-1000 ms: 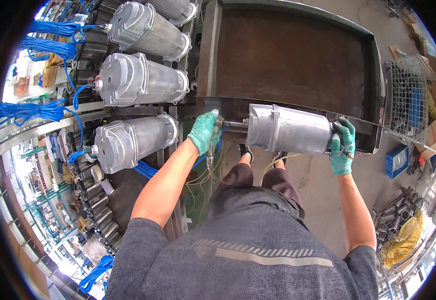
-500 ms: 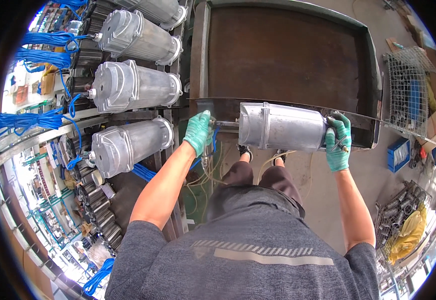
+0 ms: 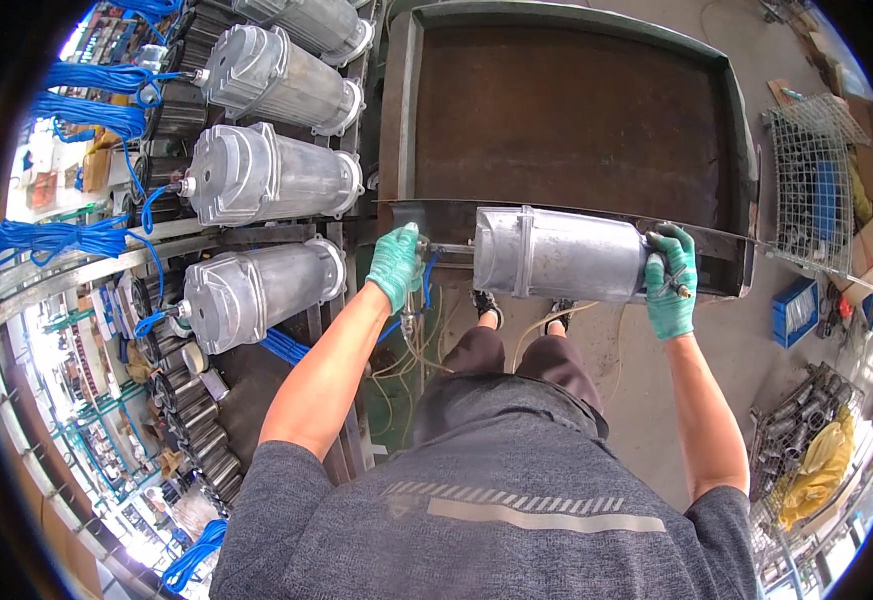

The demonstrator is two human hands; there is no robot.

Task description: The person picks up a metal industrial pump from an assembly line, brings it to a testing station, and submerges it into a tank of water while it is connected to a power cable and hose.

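A silver metal motor housing (image 3: pixel 566 255) lies sideways in front of me, along the near edge of an open metal tank (image 3: pixel 751 180). At its left end, my left hand (image 3: pixel 396 266), in a green glove, is closed round a hose-fed tool with a thin metal rod (image 3: pixel 446 248) reaching to the housing. Below that hand hangs a metal hose fitting (image 3: pixel 410 322). My right hand (image 3: pixel 671 282), also gloved in green, curls round a small brass-tipped fitting (image 3: pixel 685 292) at the housing's right end. The fingers partly hide that end.
Several similar housings (image 3: pixel 266 290) with blue coiled cables (image 3: pixel 61 240) lie on a rack at left. To the right stand a wire basket (image 3: pixel 806 180), a blue bin (image 3: pixel 794 310) and a crate of metal parts (image 3: pixel 801 425). Thin hoses (image 3: pixel 386 390) trail over the floor.
The view has shifted slightly. Both hands keep their places at the two ends of the housing, with no clear movement relative to it.
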